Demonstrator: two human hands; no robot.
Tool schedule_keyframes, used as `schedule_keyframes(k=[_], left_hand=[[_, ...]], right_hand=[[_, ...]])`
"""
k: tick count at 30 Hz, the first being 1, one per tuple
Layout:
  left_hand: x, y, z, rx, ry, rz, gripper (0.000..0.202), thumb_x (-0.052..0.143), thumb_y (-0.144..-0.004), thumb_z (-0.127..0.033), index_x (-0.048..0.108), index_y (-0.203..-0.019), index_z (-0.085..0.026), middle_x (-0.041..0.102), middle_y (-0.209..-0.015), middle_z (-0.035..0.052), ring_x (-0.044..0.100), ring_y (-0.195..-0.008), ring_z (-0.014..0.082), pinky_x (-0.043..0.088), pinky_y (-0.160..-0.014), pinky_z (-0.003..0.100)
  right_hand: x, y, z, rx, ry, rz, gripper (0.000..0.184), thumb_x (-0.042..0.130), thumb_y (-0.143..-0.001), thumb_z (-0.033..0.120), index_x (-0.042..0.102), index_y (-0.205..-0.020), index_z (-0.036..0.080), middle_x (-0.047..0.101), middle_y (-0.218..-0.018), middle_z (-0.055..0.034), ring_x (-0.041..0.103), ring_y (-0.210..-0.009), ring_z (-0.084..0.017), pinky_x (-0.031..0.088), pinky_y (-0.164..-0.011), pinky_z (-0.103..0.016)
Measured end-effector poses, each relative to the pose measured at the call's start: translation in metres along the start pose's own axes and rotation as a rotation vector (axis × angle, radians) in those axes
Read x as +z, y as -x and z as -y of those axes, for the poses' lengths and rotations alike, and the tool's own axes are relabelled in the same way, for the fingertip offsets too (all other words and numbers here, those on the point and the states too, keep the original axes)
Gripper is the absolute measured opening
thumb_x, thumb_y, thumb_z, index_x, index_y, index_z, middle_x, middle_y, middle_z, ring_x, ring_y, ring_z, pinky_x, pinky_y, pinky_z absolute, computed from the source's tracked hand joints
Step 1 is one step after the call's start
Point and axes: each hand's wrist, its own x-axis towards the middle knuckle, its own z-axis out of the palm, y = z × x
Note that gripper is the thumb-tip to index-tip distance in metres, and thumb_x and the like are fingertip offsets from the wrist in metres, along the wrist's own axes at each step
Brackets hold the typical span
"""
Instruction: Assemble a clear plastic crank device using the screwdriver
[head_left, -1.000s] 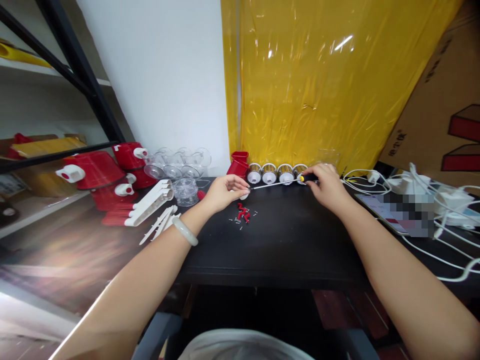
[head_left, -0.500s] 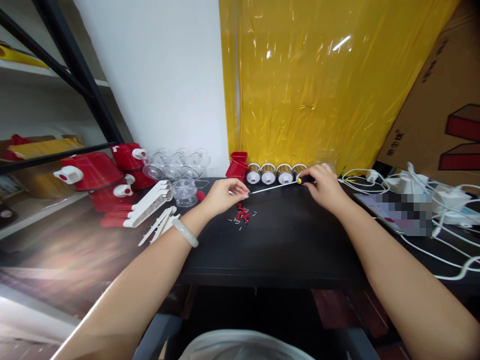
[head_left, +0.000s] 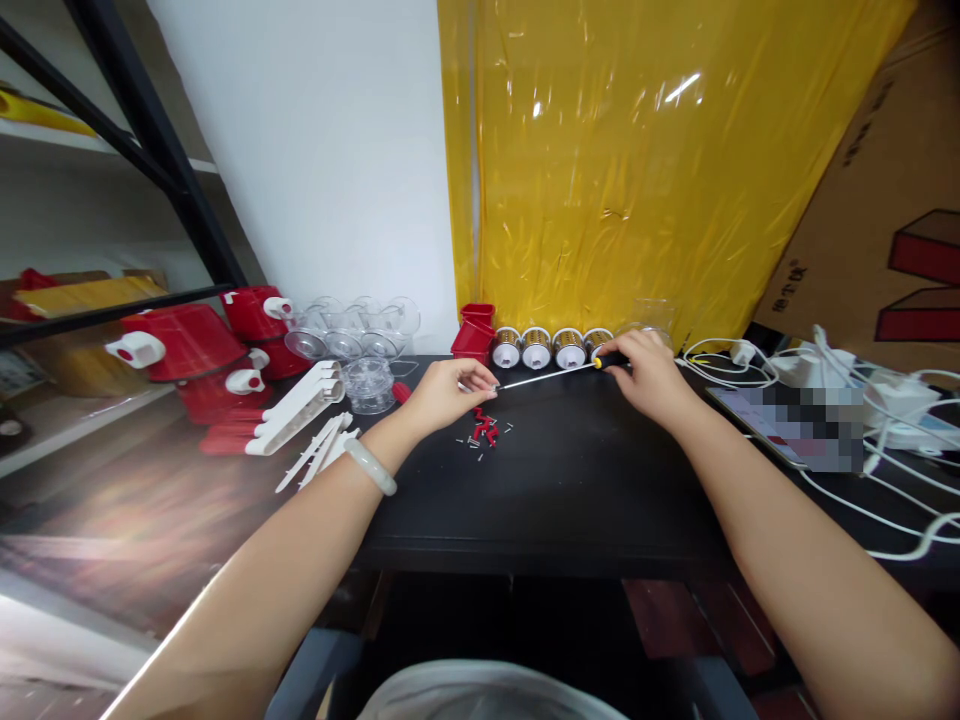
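My right hand [head_left: 646, 365] grips the black-and-yellow handle of a screwdriver [head_left: 551, 376], whose long thin shaft points left, nearly level above the table. At the far end of that shaft my left hand [head_left: 453, 392] is closed in a pinch, its fingertips meeting the screwdriver's tip. Whatever small thing the left fingers hold is too tiny to make out. Just below them, small red plastic parts [head_left: 486, 428] lie in a loose pile on the black tabletop [head_left: 555, 480], with several small screws [head_left: 474, 442] scattered around.
Brown-and-white cylinders [head_left: 536, 348] line the back edge beside red bins [head_left: 474, 330]. Clear plastic cups [head_left: 345, 335] and discs [head_left: 367, 385], white handles [head_left: 300, 405] and red containers [head_left: 187, 340] occupy the left. At right lie a phone [head_left: 757, 425] and tangled white cables [head_left: 900, 490].
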Motion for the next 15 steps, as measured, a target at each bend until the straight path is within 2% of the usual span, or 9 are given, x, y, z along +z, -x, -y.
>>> schedule_keyframes(k=[15], left_hand=[[0.0007, 0.0012, -0.0002, -0.007, -0.017, -0.004, 0.019, 0.074, -0.074, -0.026, 0.071, -0.088, -0.014, 0.075, -0.085, 0.0092, 0.071, -0.077, 0.0168, 0.057, -0.075, 0.031]], right_hand=[[-0.0015, 0.0004, 0.0047, 0.011, -0.013, -0.004, 0.016, 0.058, -0.079, 0.019, 0.063, -0.093, 0.024, 0.065, -0.101, -0.0095, 0.053, -0.103, -0.031, 0.040, -0.086, -0.048]])
